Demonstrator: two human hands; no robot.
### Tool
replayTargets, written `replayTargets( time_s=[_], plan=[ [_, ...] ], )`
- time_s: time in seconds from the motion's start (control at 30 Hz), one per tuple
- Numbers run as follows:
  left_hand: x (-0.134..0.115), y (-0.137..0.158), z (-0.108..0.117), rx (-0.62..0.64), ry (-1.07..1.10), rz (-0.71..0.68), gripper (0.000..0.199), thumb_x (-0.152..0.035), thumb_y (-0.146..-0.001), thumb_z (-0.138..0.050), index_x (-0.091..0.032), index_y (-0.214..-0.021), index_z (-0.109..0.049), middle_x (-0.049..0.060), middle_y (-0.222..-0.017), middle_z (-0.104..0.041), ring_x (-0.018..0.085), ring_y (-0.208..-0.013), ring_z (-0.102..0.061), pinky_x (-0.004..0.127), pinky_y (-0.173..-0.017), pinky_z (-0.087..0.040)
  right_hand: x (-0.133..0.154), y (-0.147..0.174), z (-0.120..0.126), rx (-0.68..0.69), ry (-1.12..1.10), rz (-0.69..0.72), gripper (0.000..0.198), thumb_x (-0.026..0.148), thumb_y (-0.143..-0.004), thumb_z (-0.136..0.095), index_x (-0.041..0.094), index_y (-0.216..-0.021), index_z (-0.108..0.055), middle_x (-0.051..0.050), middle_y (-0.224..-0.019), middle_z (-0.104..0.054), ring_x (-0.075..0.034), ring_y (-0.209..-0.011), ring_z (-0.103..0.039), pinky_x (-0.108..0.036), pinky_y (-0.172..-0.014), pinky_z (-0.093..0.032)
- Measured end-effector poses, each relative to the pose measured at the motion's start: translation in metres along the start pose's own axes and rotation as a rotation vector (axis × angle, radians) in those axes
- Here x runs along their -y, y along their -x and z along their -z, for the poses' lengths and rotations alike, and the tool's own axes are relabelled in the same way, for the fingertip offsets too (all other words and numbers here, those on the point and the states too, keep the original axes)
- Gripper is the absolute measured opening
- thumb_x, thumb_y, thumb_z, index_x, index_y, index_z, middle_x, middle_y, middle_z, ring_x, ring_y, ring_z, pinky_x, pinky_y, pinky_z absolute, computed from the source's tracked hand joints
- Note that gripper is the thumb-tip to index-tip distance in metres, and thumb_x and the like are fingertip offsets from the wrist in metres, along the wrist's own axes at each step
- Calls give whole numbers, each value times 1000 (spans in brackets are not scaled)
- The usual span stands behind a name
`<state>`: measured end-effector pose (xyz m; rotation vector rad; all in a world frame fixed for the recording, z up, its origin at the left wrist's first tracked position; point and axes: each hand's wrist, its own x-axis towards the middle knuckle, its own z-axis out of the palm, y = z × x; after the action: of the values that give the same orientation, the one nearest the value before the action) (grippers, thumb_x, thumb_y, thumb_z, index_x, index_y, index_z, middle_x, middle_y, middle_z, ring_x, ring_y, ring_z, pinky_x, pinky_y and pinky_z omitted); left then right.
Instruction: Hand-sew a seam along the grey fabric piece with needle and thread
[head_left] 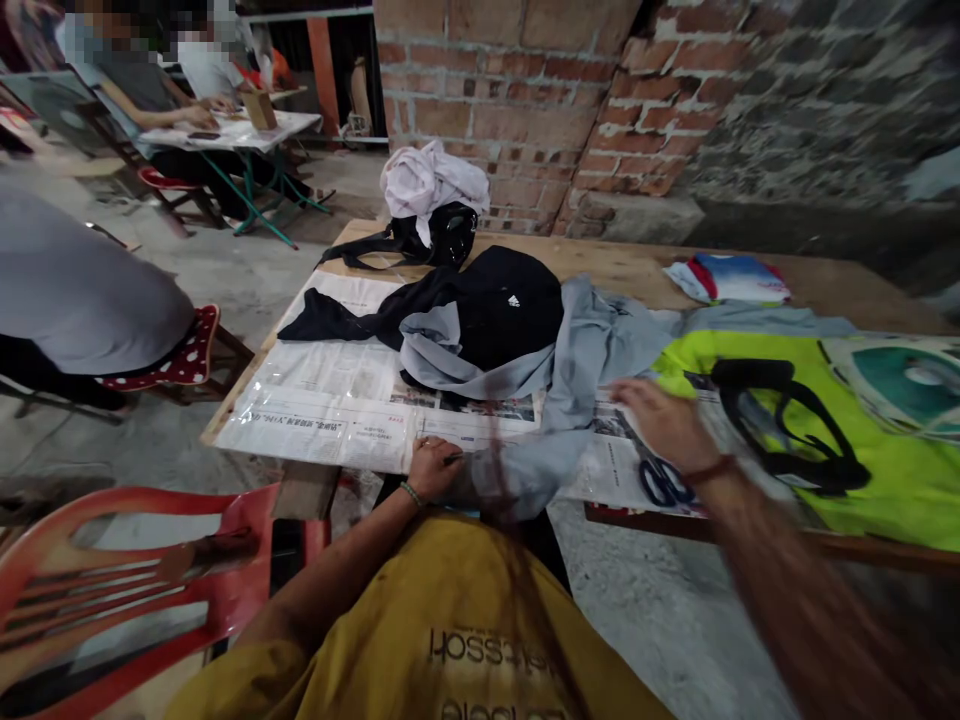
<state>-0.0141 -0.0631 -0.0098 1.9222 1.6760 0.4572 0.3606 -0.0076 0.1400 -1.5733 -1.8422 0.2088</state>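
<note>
A black and grey jacket with a small white logo lies crumpled over newspaper on the table. One grey sleeve hangs toward my lap across the table's front edge. My left hand is closed on the end of this sleeve; a small dark thing shows by its fingers, too small to name. My right hand, somewhat blurred, is over the newspaper to the right of the sleeve, its fingers loosely stretched and no object visible in them. Dark-handled scissors lie just below it, partly hidden by the wrist.
Bright yellow-green fabric covers the right side, with a black strap and a green-and-white round item on top. Folded packets and a black bag sit farther back. A red chair stands left; a seated person is nearby.
</note>
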Motion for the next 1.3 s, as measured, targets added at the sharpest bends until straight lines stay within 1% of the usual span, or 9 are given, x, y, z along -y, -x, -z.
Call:
replayTargets(
  time_s=[0.07, 0.17, 0.23, 0.3, 0.47, 0.6, 0.8, 1.0, 1.3],
  plan=[
    [2, 1, 4, 17, 9, -27, 18, -14, -93, -79, -25, -105, -87, 6, -111, -90, 30, -118, -80, 45, -117, -52, 22, 18, -55, 246, -99, -55, 35, 17, -118, -56, 16, -98, -85, -16, -106, -85, -17, -95, -81, -30, -90, -61],
    [8, 1, 14, 52, 2, -35, 23, -13, -93, -76, -23, -110, -88, 8, -118, -90, 29, -119, -79, 45, -117, -52, 58, 59, -132, 362, -210, -47, 26, 8, -106, -63, 17, -106, -88, -14, -110, -85, -22, -105, -82, -32, -97, -64],
    [13, 1, 20, 78, -14, -18, 23, -14, -94, -75, -24, -111, -88, 8, -122, -89, 28, -119, -79, 46, -118, -51, 76, 87, -165, 394, -263, -51, 28, 10, -105, -61, 17, -109, -88, -15, -111, -84, -24, -107, -81, -34, -100, -65],
    [16, 0, 22, 99, -22, -7, 20, -16, -96, -76, -25, -110, -87, 7, -123, -89, 28, -119, -79, 47, -119, -49, 86, 111, -182, 438, -284, -98, 27, 12, -103, -61, 18, -106, -87, -14, -108, -84, -25, -103, -81, -35, -98, -66],
    [15, -1, 14, 46, -36, -17, 9, -19, -97, -79, -26, -99, -84, 4, -109, -88, 28, -113, -79, 46, -115, -47, 97, 139, -189, 664, -275, -202, 23, 18, -108, -57, 22, -103, -80, -6, -91, -79, -20, -86, -76, -28, -86, -61],
    [14, -1, 7, 22, -28, -30, 11, -17, -99, -77, -25, -95, -84, 4, -104, -87, 26, -109, -78, 47, -116, -47, 104, 135, -186, 686, -285, -325, 29, 12, -111, -48, 20, -105, -75, -3, -75, -70, -19, -75, -71, -27, -77, -53],
    [19, -1, 5, 8, -24, -40, 13, -18, -98, -78, -27, -92, -84, 3, -102, -87, 25, -107, -77, 45, -114, -48, 111, 126, -185, 738, -269, -329, 29, 10, -111, -49, 21, -104, -75, -2, -73, -67, -19, -73, -68, -28, -76, -49],
    [18, 0, 4, 21, -18, -38, 14, -17, -100, -76, -25, -95, -85, 5, -106, -88, 26, -110, -75, 46, -117, -44, 115, 119, -194, 743, -130, -282, 25, 7, -110, -53, 18, -100, -74, -7, -88, -75, -19, -85, -70, -26, -79, -47],
    [16, 1, 6, 23, -21, -24, 15, -13, -100, -77, -23, -97, -87, 5, -107, -89, 26, -111, -79, 45, -118, -45, 116, 115, -201, 761, -93, -269, 23, 10, -112, -55, 19, -103, -74, -7, -92, -78, -18, -84, -70, -26, -77, -47]
  ],
)
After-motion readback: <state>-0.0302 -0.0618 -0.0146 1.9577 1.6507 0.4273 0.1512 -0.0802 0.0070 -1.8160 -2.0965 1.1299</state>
